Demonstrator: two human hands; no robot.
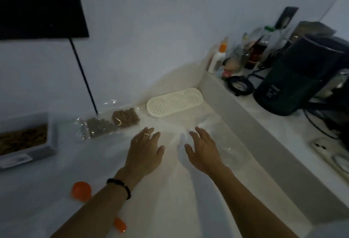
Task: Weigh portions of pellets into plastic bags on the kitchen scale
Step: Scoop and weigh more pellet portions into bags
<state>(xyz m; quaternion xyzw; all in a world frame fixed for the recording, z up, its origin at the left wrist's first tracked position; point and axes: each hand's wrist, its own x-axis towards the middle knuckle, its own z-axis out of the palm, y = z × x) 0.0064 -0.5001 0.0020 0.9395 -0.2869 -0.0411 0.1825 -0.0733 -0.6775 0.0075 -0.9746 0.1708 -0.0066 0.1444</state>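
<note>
My left hand (145,151) and my right hand (203,149) lie side by side over the white counter, fingers straight and spread, holding nothing. They rest on or just above a stack of clear empty plastic bags (205,124); contact is hard to tell. Two filled bags of brown pellets (125,118) and darker pellets (98,126) lie just left of and beyond my left hand. At the far left stands a white tray of brown pellets (24,139) on what looks like the kitchen scale (28,157). An orange scoop (81,190) lies under my left forearm.
A white perforated oval tray (175,103) lies by the wall beyond my hands. A raised ledge on the right carries bottles (217,58), a dark appliance (296,79) and cables. A black lamp shade (39,13) on a thin pole hangs at the upper left.
</note>
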